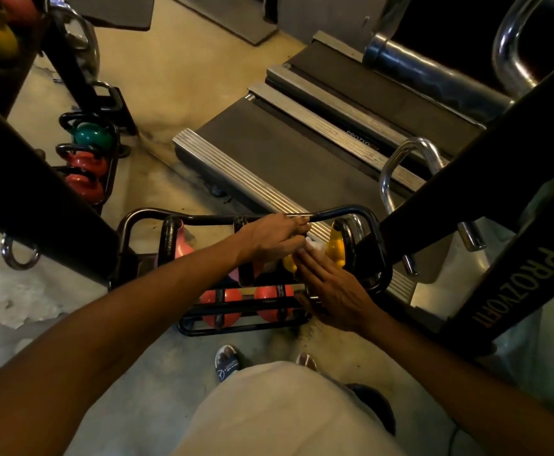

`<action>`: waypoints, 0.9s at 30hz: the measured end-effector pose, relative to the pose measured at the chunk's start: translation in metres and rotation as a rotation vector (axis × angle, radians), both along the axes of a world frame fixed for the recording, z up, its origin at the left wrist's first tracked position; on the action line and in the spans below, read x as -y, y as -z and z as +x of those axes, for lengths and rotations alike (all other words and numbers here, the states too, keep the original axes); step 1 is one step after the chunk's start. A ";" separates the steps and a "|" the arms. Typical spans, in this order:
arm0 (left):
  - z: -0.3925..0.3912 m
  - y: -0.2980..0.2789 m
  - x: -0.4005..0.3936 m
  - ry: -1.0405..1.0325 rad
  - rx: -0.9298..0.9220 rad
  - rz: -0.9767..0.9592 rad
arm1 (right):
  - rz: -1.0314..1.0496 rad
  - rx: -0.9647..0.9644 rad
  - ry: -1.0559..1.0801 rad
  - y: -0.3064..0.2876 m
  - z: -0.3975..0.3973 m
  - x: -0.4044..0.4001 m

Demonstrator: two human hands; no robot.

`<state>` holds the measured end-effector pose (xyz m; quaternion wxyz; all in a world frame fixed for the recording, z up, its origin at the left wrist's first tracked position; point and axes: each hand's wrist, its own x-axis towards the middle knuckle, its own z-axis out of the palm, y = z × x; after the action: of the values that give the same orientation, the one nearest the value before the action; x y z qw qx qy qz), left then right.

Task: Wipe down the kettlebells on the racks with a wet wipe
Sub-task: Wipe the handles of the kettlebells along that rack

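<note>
A low black rack (130, 222) stands on the floor in front of me with several kettlebells. A yellow kettlebell (334, 250) sits at its upper right, a pink one (181, 246) at the upper left, and two red ones (265, 301) on the lower tier. My left hand (274, 236) reaches over the rack's top bar, its fingers curled and pinching a white wet wipe (315, 246) against the yellow kettlebell. My right hand (331, 291) lies flat with straight fingers against the same kettlebell's near side, just below the wipe.
A second rack (112, 153) at the left holds a green kettlebell (91, 134) and red ones. Treadmill decks (285, 153) lie beyond the rack. Black machine frames (515, 258) slant at right and left. My feet in sandals (227, 362) stand on the concrete floor.
</note>
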<state>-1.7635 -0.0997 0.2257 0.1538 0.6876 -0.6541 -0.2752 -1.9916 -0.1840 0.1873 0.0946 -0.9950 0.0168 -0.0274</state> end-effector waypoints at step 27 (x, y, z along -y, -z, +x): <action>0.003 0.007 0.006 -0.037 -0.013 -0.001 | 1.782 0.293 1.159 -0.034 0.063 -0.014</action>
<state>-1.7608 -0.1060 0.2190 0.1632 0.6979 -0.6402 -0.2765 -1.9285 -0.1703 0.2212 0.7601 -0.3950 0.4888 -0.1652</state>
